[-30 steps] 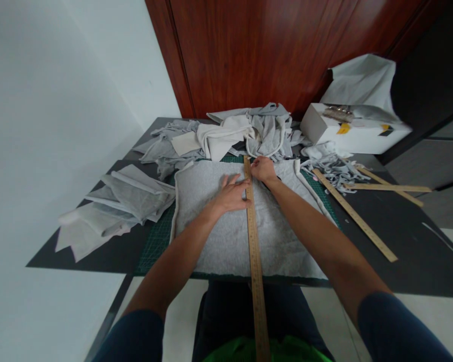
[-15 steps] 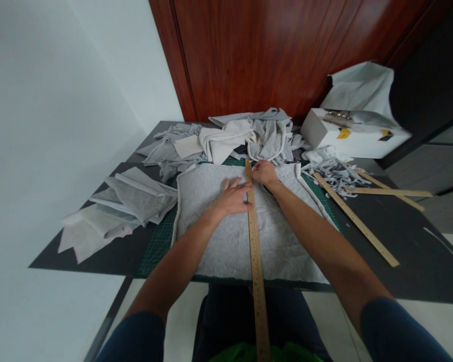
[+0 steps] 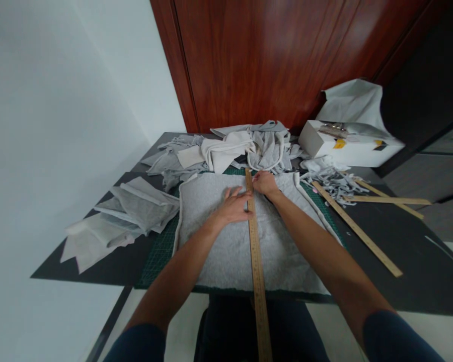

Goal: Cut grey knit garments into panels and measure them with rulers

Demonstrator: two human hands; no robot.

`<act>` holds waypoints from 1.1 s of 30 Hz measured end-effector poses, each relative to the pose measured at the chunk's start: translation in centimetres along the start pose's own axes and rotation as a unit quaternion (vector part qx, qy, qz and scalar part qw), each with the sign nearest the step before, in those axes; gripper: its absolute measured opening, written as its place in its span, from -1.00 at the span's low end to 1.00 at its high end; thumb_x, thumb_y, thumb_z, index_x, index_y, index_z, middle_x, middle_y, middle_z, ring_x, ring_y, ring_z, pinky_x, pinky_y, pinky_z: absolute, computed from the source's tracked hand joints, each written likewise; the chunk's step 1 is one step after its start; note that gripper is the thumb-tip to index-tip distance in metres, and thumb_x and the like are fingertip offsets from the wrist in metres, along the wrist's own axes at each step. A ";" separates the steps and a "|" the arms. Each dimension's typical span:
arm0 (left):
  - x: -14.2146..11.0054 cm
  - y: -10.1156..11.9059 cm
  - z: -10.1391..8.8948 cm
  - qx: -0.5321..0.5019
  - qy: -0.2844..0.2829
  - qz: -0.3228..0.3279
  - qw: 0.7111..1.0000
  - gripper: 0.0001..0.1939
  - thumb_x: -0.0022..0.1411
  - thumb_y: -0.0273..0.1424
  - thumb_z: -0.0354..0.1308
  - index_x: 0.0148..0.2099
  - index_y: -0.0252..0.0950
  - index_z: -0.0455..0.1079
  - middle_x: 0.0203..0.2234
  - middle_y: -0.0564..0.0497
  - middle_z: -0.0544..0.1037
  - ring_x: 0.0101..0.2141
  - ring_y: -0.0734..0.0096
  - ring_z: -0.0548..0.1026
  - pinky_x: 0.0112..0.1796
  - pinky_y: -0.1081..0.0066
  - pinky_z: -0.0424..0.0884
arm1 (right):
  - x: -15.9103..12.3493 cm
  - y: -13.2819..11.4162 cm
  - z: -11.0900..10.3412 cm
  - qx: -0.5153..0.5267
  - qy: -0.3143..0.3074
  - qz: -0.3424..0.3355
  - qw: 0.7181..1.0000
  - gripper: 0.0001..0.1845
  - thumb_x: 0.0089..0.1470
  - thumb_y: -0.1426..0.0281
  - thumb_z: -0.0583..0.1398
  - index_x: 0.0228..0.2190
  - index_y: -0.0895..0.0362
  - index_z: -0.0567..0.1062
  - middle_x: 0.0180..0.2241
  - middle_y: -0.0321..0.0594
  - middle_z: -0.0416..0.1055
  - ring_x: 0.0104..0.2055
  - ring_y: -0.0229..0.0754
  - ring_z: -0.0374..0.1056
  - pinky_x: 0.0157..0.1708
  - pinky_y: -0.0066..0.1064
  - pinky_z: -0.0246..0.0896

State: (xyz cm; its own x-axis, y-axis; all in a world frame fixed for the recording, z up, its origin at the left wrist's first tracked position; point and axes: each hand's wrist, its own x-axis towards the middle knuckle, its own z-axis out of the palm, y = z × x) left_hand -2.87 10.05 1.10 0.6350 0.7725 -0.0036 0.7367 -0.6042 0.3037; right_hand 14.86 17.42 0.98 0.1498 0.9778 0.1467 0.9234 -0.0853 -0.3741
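A grey fabric panel (image 3: 219, 256) with pale edging lies flat on a green cutting mat (image 3: 158, 256). Across its middle runs a long wooden ruler (image 3: 255, 256), whose near end reaches past the table edge toward my body. My left hand (image 3: 234, 205) presses on the ruler and fabric with its fingers spread. Close to the ruler's far end, on its right side, my right hand (image 3: 265, 183) is closed in a pinch at the fabric's upper part. What sits between those fingers is too small to make out.
Crumpled grey and white cloth (image 3: 230, 148) is heaped at the back. Folded fabric pieces (image 3: 136, 206) lie at left. To the right are a white box (image 3: 351, 146), thin fabric scraps (image 3: 332, 181) and several wooden rulers, one (image 3: 358, 231) slanting toward the front. A wooden panel (image 3: 249, 60) rises behind.
The view has tilted slightly, so everything sits a little lower in the picture. Both hands keep nearly the same places on the ruler and fabric.
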 end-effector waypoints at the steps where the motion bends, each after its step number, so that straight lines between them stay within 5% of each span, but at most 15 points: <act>1: 0.0 0.0 0.0 0.000 0.000 -0.001 1.000 -0.34 0.23 -0.17 0.29 0.36 -0.09 0.36 0.42 -0.03 0.35 0.48 -0.09 0.06 0.43 -0.25 -0.17 | 0.1 -0.1 0.0 -0.002 0.003 0.001 1.000 -0.75 0.25 0.45 0.21 -0.14 0.22 0.69 -0.09 0.05 0.68 0.00 -0.04 0.61 -0.05 -0.47 0.37; 15: 0.2 -0.2 0.2 -0.002 0.001 0.000 1.000 -0.34 0.23 -0.17 0.30 0.35 -0.07 0.35 0.38 -0.01 0.40 0.48 -0.10 0.05 0.43 -0.26 -0.18 | -1.5 -0.1 -1.2 -0.041 -0.053 -0.032 0.997 -0.79 0.21 0.46 0.25 -0.20 0.21 0.71 -0.12 0.05 0.69 -0.01 -0.02 0.61 -0.09 -0.47 0.37; 22: 0.0 -0.1 0.1 0.003 -0.003 -0.001 1.000 -0.32 0.24 -0.20 0.28 0.38 -0.04 0.32 0.45 0.00 0.31 0.48 -0.10 0.04 0.42 -0.26 -0.16 | -1.2 -0.4 -1.0 -0.010 -0.016 -0.007 1.000 -0.69 0.31 0.46 0.15 -0.08 0.23 0.68 -0.07 0.05 0.68 0.01 -0.05 0.60 -0.04 -0.46 0.36; 33: 0.1 -0.2 0.3 0.000 0.000 0.003 1.000 -0.33 0.25 -0.20 0.28 0.38 -0.06 0.33 0.42 -0.03 0.34 0.48 -0.13 0.04 0.42 -0.28 -0.15 | -1.5 -0.1 -1.4 -0.029 -0.044 -0.019 0.998 -0.76 0.22 0.46 0.23 -0.18 0.20 0.71 -0.11 0.04 0.69 0.00 0.03 0.61 -0.03 -0.41 0.41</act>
State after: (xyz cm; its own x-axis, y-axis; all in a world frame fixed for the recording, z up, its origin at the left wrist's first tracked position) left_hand -2.88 10.20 0.72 0.6398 0.7686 -0.0019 0.7328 -0.6093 0.3029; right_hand 15.07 15.66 2.06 0.0845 0.9934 0.0782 0.9473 -0.0557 -0.3155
